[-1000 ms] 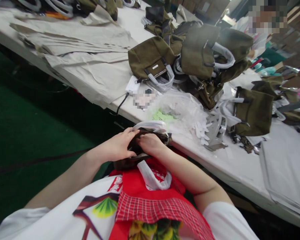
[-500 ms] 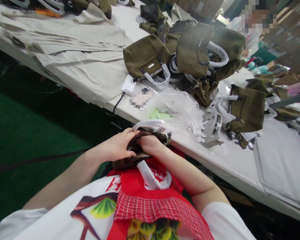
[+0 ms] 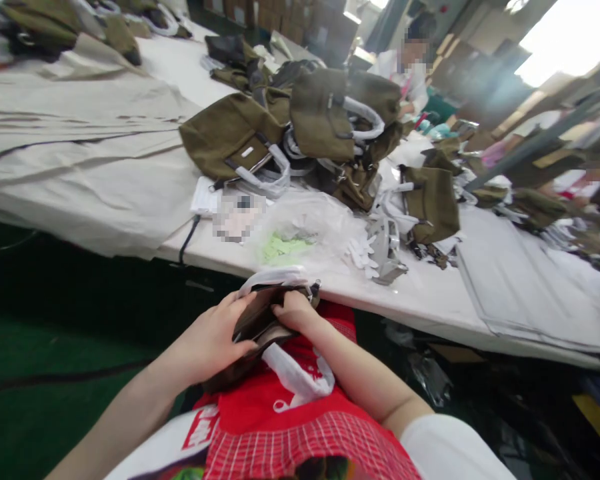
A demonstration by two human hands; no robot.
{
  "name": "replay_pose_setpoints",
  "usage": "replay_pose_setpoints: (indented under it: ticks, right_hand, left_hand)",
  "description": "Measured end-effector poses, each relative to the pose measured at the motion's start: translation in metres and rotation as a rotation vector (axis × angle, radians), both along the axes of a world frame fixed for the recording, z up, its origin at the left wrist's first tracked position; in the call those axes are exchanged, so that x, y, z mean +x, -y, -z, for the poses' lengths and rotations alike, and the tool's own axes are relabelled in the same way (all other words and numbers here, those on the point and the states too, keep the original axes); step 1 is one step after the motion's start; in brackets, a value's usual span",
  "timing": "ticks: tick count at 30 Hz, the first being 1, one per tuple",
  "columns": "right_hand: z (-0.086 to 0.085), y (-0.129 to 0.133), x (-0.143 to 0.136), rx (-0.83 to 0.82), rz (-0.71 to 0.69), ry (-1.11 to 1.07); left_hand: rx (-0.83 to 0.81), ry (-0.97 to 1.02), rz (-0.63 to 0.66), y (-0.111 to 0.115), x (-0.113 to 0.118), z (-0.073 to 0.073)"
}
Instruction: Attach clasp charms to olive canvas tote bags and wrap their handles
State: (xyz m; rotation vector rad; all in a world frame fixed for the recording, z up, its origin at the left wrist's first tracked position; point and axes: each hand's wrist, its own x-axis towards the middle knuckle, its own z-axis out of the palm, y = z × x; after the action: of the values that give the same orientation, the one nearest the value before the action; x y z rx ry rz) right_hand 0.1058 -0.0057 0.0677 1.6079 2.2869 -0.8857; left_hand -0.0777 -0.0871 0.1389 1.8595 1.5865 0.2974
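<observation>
An olive-brown bag with its mouth open lies in my lap, against the table's front edge. My left hand grips its left side, thumb on the near rim and fingers on the far rim. Inside the mouth, at the right end, is my right hand; its fingers are bent and partly hidden by the bag. One white-wrapped handle arches over the far rim, and another hangs over the red apron.
On the white table are a plastic bag with green pieces, white tags and a heap of olive bags. Pale fabric covers the left. A person is across the table.
The view has swung to the right, so the table's things appear further left. The bag's mouth shows wider, and my right hand's fingers are more visible inside it. My left hand still grips the bag.
</observation>
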Motion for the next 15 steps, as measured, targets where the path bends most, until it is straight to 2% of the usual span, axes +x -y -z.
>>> replay_pose_setpoints:
  ticks: [3,7,9,12,15]
  right_hand:
    - [0.010,-0.006,-0.003,-0.022,0.075,-0.070]
    - [0.017,-0.013,-0.006,-0.125,0.144,-0.105]
    - [0.021,-0.013,-0.007,-0.137,0.166,-0.126]
    - [0.026,-0.010,-0.009,-0.093,0.171,-0.142]
    - [0.026,-0.008,-0.012,-0.087,0.130,-0.090]
  left_hand:
    - [0.071,-0.051,0.051,-0.001,0.000,0.017]
    - [0.195,-0.102,0.091,-0.006,-0.015,0.060]
    - [0.236,-0.130,0.088,-0.007,-0.020,0.075]
    - [0.260,-0.146,0.069,-0.005,-0.022,0.078]
    - [0.211,-0.138,0.050,-0.005,-0.018,0.066]
